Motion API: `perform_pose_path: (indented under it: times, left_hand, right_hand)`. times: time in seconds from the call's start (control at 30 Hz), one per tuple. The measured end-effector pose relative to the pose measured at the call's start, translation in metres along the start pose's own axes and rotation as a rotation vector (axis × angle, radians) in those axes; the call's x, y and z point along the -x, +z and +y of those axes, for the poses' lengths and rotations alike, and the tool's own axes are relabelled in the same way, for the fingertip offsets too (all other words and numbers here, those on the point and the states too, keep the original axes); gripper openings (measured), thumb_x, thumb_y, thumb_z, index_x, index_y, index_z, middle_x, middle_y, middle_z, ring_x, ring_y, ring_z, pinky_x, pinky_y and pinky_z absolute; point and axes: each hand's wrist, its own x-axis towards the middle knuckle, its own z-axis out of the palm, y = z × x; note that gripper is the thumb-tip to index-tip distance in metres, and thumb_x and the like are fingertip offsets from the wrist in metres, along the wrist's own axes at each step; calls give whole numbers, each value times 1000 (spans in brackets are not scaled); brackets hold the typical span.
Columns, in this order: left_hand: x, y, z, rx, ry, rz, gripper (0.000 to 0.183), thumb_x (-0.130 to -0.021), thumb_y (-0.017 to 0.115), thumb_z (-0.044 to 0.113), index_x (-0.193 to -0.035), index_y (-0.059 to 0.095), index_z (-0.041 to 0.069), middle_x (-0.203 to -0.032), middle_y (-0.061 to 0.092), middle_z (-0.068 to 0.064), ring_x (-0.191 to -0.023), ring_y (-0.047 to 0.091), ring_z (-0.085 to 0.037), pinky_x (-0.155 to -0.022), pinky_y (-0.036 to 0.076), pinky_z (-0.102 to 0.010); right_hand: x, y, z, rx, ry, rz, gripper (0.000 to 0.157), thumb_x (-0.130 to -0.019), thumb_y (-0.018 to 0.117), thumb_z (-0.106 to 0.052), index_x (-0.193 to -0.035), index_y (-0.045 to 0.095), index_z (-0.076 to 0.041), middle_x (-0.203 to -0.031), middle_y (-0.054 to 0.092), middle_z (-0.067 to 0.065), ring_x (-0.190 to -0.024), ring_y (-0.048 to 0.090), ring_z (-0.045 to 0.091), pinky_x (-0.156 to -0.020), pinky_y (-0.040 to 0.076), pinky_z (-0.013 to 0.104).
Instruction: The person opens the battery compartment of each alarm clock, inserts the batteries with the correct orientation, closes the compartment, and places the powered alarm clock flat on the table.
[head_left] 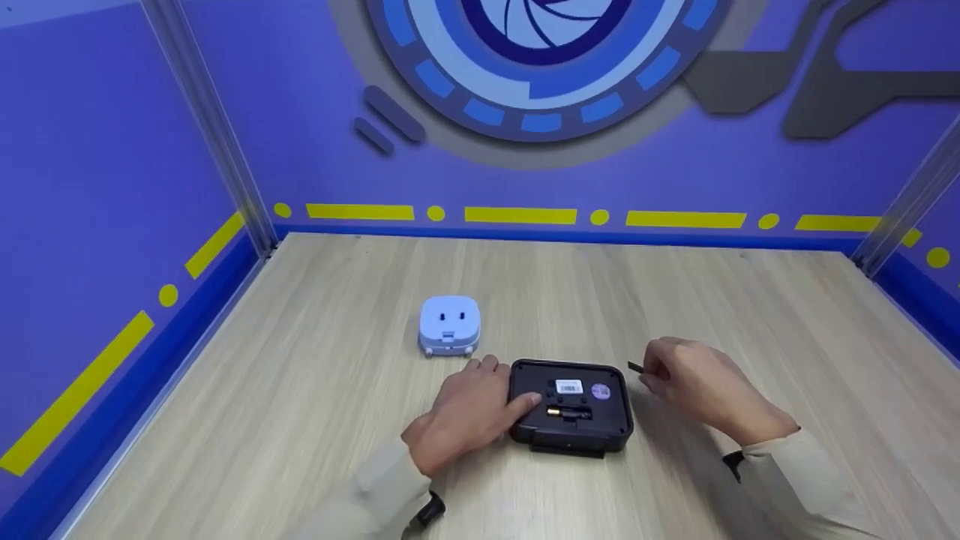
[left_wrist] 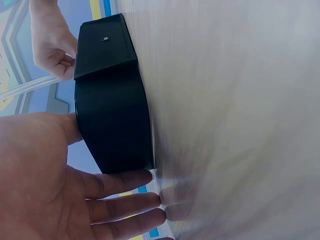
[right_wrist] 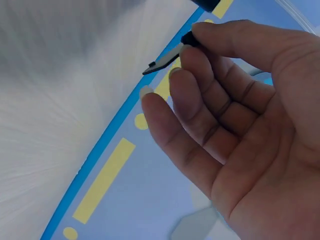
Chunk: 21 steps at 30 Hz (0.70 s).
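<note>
A black, rounded, box-shaped device (head_left: 540, 439) lies on the table with a recess in its upper face, where a battery (head_left: 556, 412) with a gold-coloured end shows. My left hand (head_left: 469, 405) holds the device at its left side, the thumb on the upper face and the fingers along the side wall, fingertips down at the tabletop. To the right of the device, my right hand (head_left: 694, 386) pinches a small, thin black battery cover (right_wrist: 165, 61) between thumb and index finger. This cover has a little tab near its free end and is held apart from the device.
Behind the device, to the left, stands a small light-blue rounded box (head_left: 450, 322) with two dark spots and small feet. The wooden table (head_left: 337, 300) is bordered by blue panels (head_left: 97, 187) at the left, back and right.
</note>
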Motion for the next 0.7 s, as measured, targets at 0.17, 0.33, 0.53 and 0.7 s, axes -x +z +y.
perform_pose_path:
  times: [0.17, 0.33, 0.53, 0.7]
  left_hand:
    - [2, 0, -1, 3, 11, 2, 68, -108, 53, 57, -131, 67, -5, -114, 65, -14, -104, 62, -27, -88, 55, -43]
    - [2, 2, -2, 13, 18, 1, 67, -108, 53, 56, -132, 67, -5, -115, 65, -14, -105, 61, -26, -89, 54, -43]
    - [1, 2, -2, 7, 14, 4, 68, -108, 53, 57, -132, 67, -5, -115, 65, -14, -106, 62, -27, -89, 54, -44]
    - [0, 0, -1, -10, 17, 15, 67, -107, 54, 57, -129, 67, -5, -112, 64, -13, -103, 62, -27, -86, 54, -44]
  right_hand:
    - [-1, 0, -10, 6, -55, 71, 23, -85, 83, 1, -82, 66, -14, -77, 57, -10, -67, 53, 7, -59, 49, 32]
    - [-2, 1, -22, -3, -151, 149, 27, -81, 87, 3, -82, 67, -14, -79, 59, -9, -70, 57, 7, -61, 51, 31]
    - [-1, 3, -39, -32, -221, 164, 28, -81, 90, 1, -86, 67, -13, -85, 63, -7, -75, 61, 8, -65, 55, 31]
    - [0, 5, -51, -44, -248, 128, 27, -83, 89, 0, -87, 66, -14, -85, 61, -8, -74, 60, 7, -64, 55, 30]
